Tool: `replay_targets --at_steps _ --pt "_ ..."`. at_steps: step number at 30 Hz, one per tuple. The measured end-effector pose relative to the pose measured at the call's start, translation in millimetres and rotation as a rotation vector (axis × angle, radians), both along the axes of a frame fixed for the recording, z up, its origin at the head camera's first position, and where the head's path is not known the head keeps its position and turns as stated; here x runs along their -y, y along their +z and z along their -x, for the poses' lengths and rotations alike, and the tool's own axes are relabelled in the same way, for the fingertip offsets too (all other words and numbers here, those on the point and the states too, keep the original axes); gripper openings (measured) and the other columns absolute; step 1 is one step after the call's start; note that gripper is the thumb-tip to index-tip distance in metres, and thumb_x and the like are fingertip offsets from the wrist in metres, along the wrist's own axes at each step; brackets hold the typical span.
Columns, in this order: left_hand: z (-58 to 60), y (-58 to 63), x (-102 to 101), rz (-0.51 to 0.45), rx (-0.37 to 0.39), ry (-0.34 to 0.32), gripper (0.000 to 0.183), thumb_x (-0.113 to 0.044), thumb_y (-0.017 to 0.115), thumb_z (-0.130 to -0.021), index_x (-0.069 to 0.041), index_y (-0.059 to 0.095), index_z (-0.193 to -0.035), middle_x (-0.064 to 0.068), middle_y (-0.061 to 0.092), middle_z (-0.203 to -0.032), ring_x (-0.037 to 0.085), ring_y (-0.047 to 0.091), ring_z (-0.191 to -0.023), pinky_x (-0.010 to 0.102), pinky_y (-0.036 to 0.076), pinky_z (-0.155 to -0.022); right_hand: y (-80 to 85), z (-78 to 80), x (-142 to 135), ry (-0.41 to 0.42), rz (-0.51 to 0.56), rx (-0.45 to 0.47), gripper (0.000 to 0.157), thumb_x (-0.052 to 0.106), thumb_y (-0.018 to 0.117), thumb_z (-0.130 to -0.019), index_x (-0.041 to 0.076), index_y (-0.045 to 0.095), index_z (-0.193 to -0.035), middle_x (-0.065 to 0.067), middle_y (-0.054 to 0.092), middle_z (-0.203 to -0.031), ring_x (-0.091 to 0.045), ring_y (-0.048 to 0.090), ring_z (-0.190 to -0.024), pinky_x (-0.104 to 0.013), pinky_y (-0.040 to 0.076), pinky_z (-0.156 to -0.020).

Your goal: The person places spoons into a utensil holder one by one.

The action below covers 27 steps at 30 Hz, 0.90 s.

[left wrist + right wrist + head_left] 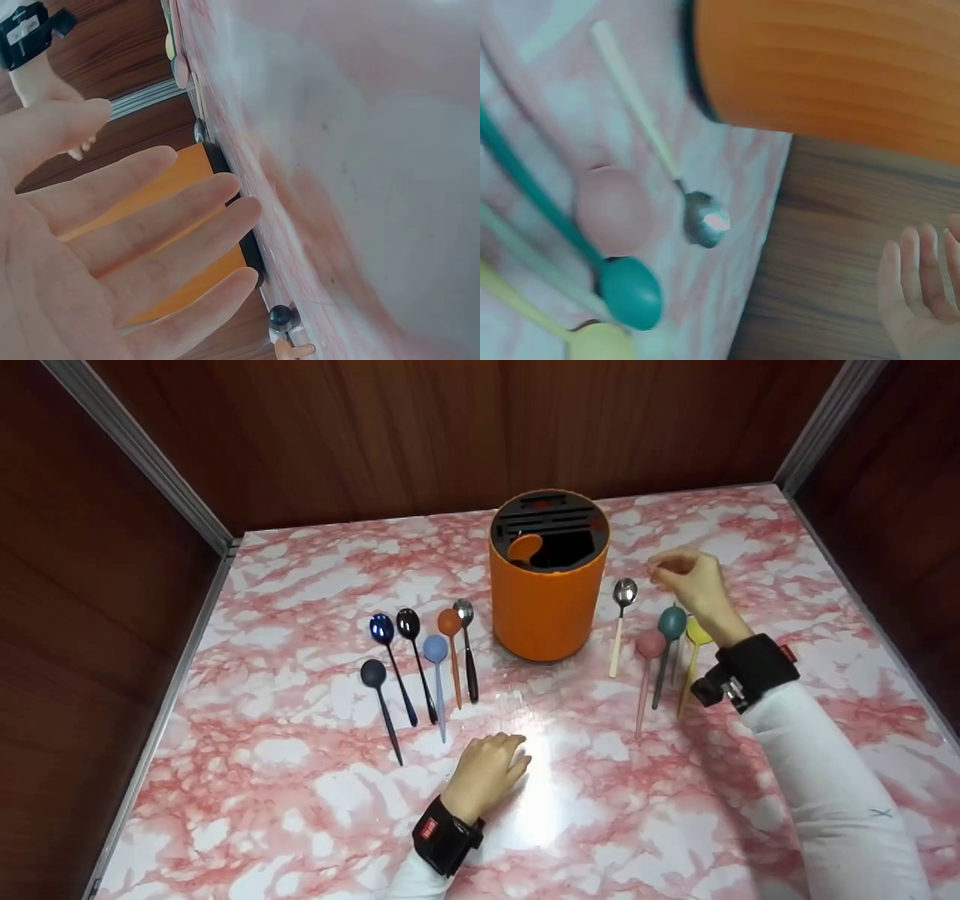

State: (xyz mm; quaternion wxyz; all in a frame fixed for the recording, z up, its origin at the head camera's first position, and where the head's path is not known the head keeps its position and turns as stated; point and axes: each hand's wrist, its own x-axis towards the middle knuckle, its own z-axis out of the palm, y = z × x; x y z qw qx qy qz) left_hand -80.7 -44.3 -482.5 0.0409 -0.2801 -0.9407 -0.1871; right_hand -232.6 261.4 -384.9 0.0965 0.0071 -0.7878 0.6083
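Observation:
My left hand [486,776] is low over the table in front of the orange holder [547,611], back upward and fingers extended. Nothing lies in its palm in the left wrist view. My right hand [691,581] is raised to the right of the holder, its fingers loosely bent and nothing visible in them. Below it lie a metal spoon with a cream handle [616,641], a pink spoon [650,645], a teal spoon [672,624] and a yellow spoon [697,631]. A pale green handle [540,259] shows between the teal and yellow ones.
Left of the holder lie a dark navy spoon [373,673], a shiny blue spoon [382,628], a black spoon [409,624], a periwinkle spoon [435,649], an orange spoon [450,622] and a dark-handled metal spoon [471,660]. Wood-grain walls [375,435] enclose the marbled table [285,810].

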Motion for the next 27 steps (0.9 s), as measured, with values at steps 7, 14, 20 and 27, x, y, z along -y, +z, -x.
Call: replay_targets --at_steps 7,14,20,27 --pt "-0.8 0.4 -0.4 -0.003 0.018 -0.001 0.029 -0.026 0.054 -0.087 -0.006 0.062 -0.104 0.007 0.064 -0.095 0.021 0.061 -0.084 0.033 0.047 -0.072 -26.6 -11.5 -8.4 0.066 -0.193 0.076 0.02 -0.002 0.053 -0.082 -0.012 0.057 -0.1 0.001 0.061 -0.074 0.001 0.055 -0.061 -0.012 0.049 -0.054" --pt "-0.3 -1.1 -2.6 -0.007 0.025 -0.009 0.029 -0.026 0.053 -0.087 -0.005 0.062 -0.105 0.008 0.064 -0.096 0.021 0.06 -0.086 0.033 0.047 -0.072 -44.0 -24.4 -8.6 0.077 -0.304 0.102 0.02 0.0 0.057 -0.081 -0.013 0.058 -0.096 -0.019 0.061 -0.081 0.0 0.054 -0.059 -0.013 0.048 -0.054" --pt "-1.1 -1.1 -5.3 -0.01 0.011 -0.015 0.029 -0.026 0.053 -0.087 -0.006 0.062 -0.105 0.007 0.064 -0.095 0.021 0.061 -0.085 0.033 0.047 -0.073 -53.8 -31.4 -10.1 0.064 -0.374 0.136 0.02 0.0 0.058 -0.08 -0.014 0.059 -0.094 -0.027 0.059 -0.088 0.0 0.052 -0.061 -0.015 0.047 -0.054" --pt "-1.1 -1.7 -5.0 -0.004 -0.012 -0.025 0.028 -0.026 0.054 -0.086 -0.006 0.063 -0.102 0.007 0.064 -0.092 0.021 0.061 -0.082 0.032 0.048 -0.069 -65.0 -36.6 -8.1 0.048 -0.454 0.239 0.019 0.002 0.058 -0.08 -0.013 0.06 -0.091 -0.016 0.061 -0.073 -0.012 0.055 -0.05 -0.023 0.049 -0.047"
